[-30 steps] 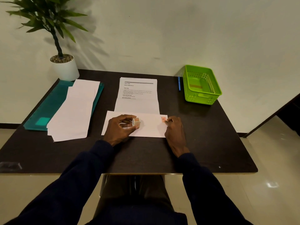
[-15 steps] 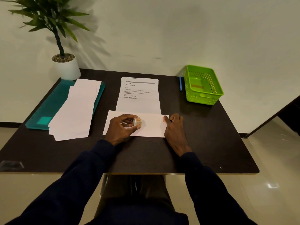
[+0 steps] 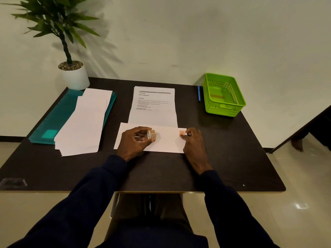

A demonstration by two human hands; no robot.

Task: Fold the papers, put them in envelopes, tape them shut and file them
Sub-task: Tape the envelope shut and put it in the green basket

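One dark square table (image 3: 232, 158) stands against the pale wall and carries everything. At its far left corner sits a green leafy plant in a white round pot (image 3: 73, 77). A teal plastic folder (image 3: 52, 120) lies along the left side, with a fanned stack of long white paper sheets (image 3: 84, 122) resting on it. At the far right is a lime-green perforated plastic basket (image 3: 223, 108). In the middle lies a printed white sheet (image 3: 154, 111), its near edge tucked under a long white envelope (image 3: 166, 142) that lies flat in front of the person.

The left hand (image 3: 133, 143) rests on the envelope, its fingers and thumb curled round a small patterned roll of tape (image 3: 151, 135). The right hand (image 3: 194, 144) lies at the envelope's right end, fingertips on a small orange piece of tape (image 3: 182, 132); whether they pinch or only press it I cannot tell. A slim blue pen (image 3: 199, 93) lies just beside the basket's left wall.
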